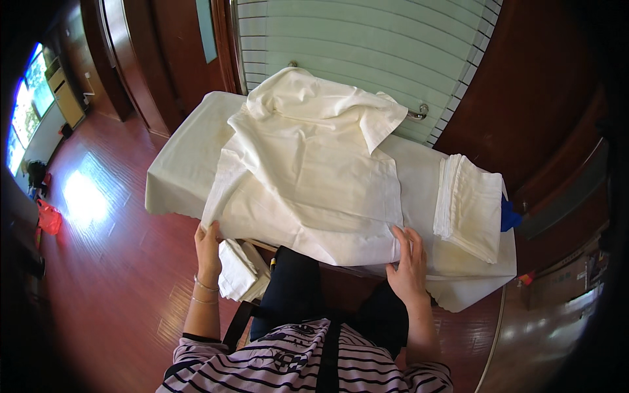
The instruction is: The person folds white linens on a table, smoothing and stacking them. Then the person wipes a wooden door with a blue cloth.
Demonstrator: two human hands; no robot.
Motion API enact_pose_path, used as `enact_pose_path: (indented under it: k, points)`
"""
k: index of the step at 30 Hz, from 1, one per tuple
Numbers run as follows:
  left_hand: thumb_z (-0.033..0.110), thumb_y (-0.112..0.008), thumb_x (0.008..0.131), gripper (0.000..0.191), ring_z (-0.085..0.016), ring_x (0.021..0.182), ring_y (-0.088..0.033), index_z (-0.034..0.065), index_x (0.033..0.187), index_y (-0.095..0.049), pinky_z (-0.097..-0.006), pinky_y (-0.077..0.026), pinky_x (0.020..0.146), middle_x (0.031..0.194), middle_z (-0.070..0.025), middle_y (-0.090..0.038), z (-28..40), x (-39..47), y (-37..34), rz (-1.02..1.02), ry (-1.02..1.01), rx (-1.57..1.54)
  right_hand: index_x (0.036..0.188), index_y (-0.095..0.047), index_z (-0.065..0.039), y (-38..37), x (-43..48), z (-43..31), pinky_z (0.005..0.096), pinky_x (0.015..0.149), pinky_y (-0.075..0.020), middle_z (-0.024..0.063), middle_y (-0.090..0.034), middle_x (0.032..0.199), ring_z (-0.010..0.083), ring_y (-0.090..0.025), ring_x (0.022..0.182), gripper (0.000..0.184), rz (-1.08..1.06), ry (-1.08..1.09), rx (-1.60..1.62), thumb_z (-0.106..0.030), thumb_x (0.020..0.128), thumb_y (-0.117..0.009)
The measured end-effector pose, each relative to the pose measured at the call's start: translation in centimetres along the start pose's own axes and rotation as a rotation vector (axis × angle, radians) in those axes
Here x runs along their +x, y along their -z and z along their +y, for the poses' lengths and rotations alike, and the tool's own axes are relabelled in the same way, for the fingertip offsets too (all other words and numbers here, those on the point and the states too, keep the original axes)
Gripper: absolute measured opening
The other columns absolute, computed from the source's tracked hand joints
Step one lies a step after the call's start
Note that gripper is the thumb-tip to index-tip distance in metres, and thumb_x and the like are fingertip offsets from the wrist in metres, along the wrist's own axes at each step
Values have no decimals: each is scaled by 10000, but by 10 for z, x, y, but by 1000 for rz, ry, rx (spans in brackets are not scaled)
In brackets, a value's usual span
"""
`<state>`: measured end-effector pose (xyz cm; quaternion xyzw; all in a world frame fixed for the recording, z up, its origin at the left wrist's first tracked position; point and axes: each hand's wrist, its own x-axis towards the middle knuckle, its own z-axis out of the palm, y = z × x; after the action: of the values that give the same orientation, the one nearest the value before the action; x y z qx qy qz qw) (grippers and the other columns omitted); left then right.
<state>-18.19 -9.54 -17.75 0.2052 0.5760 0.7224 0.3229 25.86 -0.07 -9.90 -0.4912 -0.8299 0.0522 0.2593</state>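
Note:
A large white cloth (319,172) lies partly spread and creased across a table (182,162) covered with a white tablecloth. Its far end is bunched and rumpled. My left hand (209,245) pinches the cloth's near left corner, which hangs at the table's front edge. At the near right corner, my right hand (410,260) has its fingers on the cloth's edge, thumb below it. Between the hands the near edge sags over the table's front, above my lap.
To the right on the table sits a stack of folded white cloths (469,206), with something blue (510,214) behind it. More folded white cloth (242,270) lies low by my left leg. Behind the table stands a glass door (358,44) with a metal handle (418,113). A red plastic bag (49,217) rests far left.

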Motion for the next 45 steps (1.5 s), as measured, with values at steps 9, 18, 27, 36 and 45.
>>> enact_pose_path:
  k: [9,18,27,36,45]
  points:
    - [140,-515,1037,294,-286,1153,-700,-39,1252,-605,-435,-599,987,1266,-170,-701,99,-62,54,-292,-21,-857,1465,-547,-250,-13,-9,-8,499,1043,-395,144,-410,1473,367,-486,1267,859,37,157,-135,54,690,-763]
    - [119,-538,1005,378,-299,1201,-670,-30,1351,-562,-463,-583,1011,1311,-181,-671,106,-78,46,-236,27,-742,1359,-647,-235,-25,-10,-18,538,1047,-366,56,-552,1317,305,-507,1244,705,234,297,-98,-188,672,-799]
    - [-11,-657,816,208,-324,1284,-582,-25,1006,-741,-420,-453,1076,1387,-186,-603,112,-108,-9,-746,-79,-57,1455,-520,-135,-35,-4,-96,514,1088,-376,137,-530,1349,341,-510,1262,929,-14,471,427,-554,709,-882]
    - [-10,-655,754,265,-404,1169,-619,-22,1012,-715,-439,-504,962,1252,-243,-641,128,-111,-91,-1275,-553,579,1502,-490,-126,12,40,-134,354,759,-561,131,-532,1413,238,-641,918,799,-109,721,444,24,742,-688]
    - [-50,-707,847,222,-290,1017,-695,10,1061,-719,-374,-526,902,1049,-132,-745,107,-120,-81,-810,-418,322,1402,-585,-111,7,56,-156,378,736,-578,77,-726,888,279,-727,809,584,-174,604,546,-127,844,-758]
